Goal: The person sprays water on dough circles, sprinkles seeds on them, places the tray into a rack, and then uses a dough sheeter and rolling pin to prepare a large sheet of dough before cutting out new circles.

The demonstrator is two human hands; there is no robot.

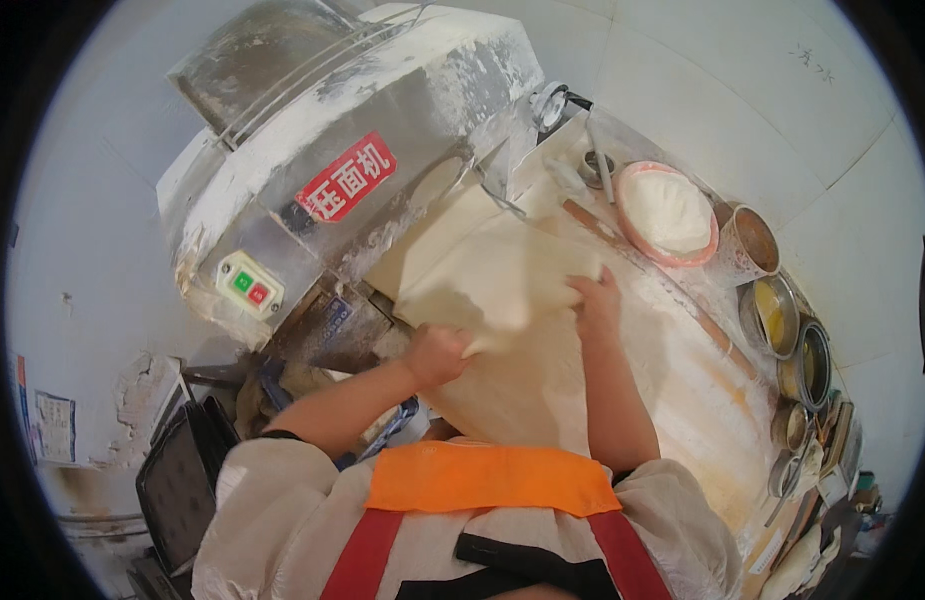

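A broad, pale sheet of dough (487, 265) lies partly lifted at the front of a floury steel rolling machine (422, 110), its far part reaching into the machine. My left hand (437, 352) has its fingers closed on the sheet's near-left corner. My right hand (596, 300) pinches the sheet's right edge, a little farther from me. The floured worktop (527, 395) is under both hands. A long wooden rolling pin (714, 335) lies to the right of the dough.
The machine carries a green-and-red switch (250, 288). A pink bowl of flour (666, 212), a tall container (747, 240) and several metal pots (769, 315) line the worktop's right edge beside a tiled wall (762, 90). Black trays (182, 480) stand at lower left.
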